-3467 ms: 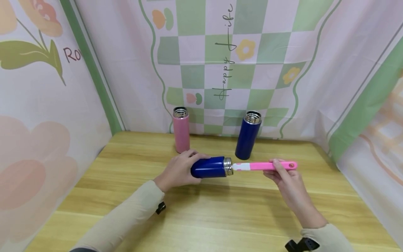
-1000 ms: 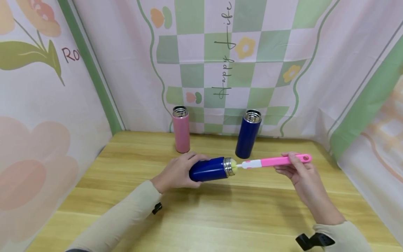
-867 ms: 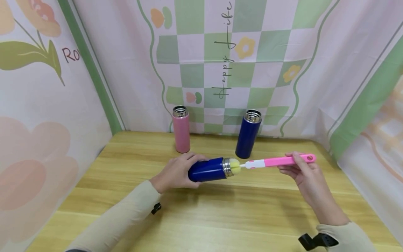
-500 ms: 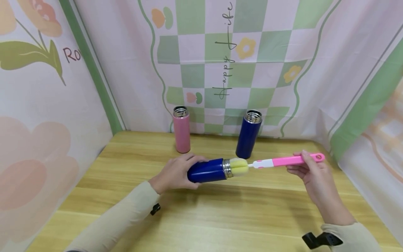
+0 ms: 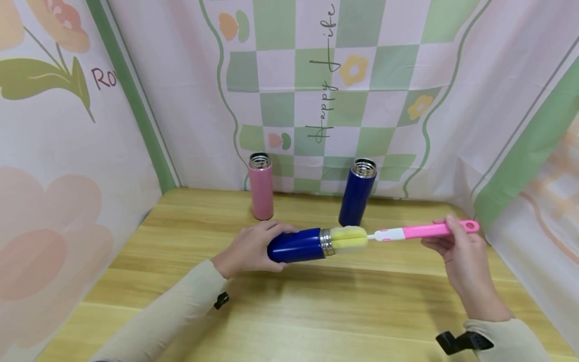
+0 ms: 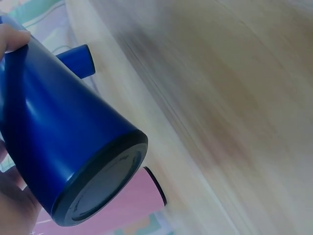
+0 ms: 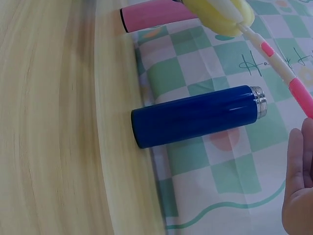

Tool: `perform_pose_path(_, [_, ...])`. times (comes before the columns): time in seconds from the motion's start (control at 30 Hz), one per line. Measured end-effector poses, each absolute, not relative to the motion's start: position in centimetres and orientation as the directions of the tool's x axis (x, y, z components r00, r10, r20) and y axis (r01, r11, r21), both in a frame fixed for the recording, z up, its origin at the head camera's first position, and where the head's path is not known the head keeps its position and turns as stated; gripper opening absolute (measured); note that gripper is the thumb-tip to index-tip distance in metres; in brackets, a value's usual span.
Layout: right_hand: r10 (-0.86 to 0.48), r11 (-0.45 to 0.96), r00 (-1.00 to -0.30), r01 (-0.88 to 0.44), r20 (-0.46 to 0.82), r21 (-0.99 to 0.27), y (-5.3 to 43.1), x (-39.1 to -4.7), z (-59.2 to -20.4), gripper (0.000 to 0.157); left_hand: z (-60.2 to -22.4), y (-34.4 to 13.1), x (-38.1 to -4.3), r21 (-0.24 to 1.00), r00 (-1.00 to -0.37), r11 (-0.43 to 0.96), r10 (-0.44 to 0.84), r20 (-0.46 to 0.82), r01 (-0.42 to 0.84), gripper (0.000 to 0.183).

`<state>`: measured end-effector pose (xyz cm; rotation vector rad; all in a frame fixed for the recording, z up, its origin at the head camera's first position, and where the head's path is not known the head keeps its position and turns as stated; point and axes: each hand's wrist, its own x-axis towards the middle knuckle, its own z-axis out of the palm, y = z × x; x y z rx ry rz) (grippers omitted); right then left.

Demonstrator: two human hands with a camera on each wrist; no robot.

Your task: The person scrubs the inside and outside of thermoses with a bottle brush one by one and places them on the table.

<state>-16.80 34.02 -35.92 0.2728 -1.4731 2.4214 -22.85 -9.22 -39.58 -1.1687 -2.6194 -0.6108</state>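
My left hand (image 5: 253, 247) grips a dark blue vacuum flask (image 5: 296, 245) on its side, with the steel mouth facing right. In the left wrist view the flask's black-rimmed base (image 6: 105, 181) faces the camera. My right hand (image 5: 466, 256) pinches the pink handle of a bottle brush (image 5: 418, 231) between thumb and fingers. The brush's yellow sponge head (image 5: 353, 237) sticks largely out of the flask's mouth; its tip is hidden inside. In the right wrist view the brush's white neck and pink handle (image 7: 301, 93) run down to the fingers.
A pink flask (image 5: 261, 193) without a lid stands upright at the back of the wooden table (image 5: 316, 311). Another lidless dark blue flask (image 5: 356, 198) stands at the back right, behind the brush. A checked curtain (image 5: 312, 100) hangs behind the table's far edge.
My right hand has drawn the bottle brush to the right, so its yellow sponge head has come out of the flask's mouth. The left hand has shifted slightly left with the flask.
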Motion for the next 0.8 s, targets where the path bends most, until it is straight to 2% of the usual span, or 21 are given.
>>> perform_pose_path(0.23, [0.229, -0.579, -0.927, -0.376, 0.299, -0.724, 35.7, -16.8, -35.6, 0.025, -39.8, -10.5, -22.9, 0.309, -0.698, 0.626, 0.626, 0.347, 0.716, 0.077])
perform_pose_path(0.33, [0.224, -0.623, -0.929, -0.370, 0.295, -0.690, 36.1, -16.7, -35.4, 0.026, -39.8, -10.8, -23.0, 0.307, -0.714, 0.645, 0.608, 0.347, 0.699, 0.076])
perform_pose_path(0.63, [0.152, -0.701, -0.947, -0.306, 0.284, -0.644, 35.5, -16.8, -35.1, 0.026, -39.7, -10.1, -23.1, 0.272, -0.693, 0.640, 0.626, 0.357, 0.718, 0.075])
perform_pose_path(0.8, [0.108, -0.679, -0.951, -0.284, 0.290, -0.677, 35.0, -16.9, -35.4, 0.025, -39.8, -9.8, -23.1, 0.262, -0.669, 0.617, 0.650, 0.362, 0.742, 0.074])
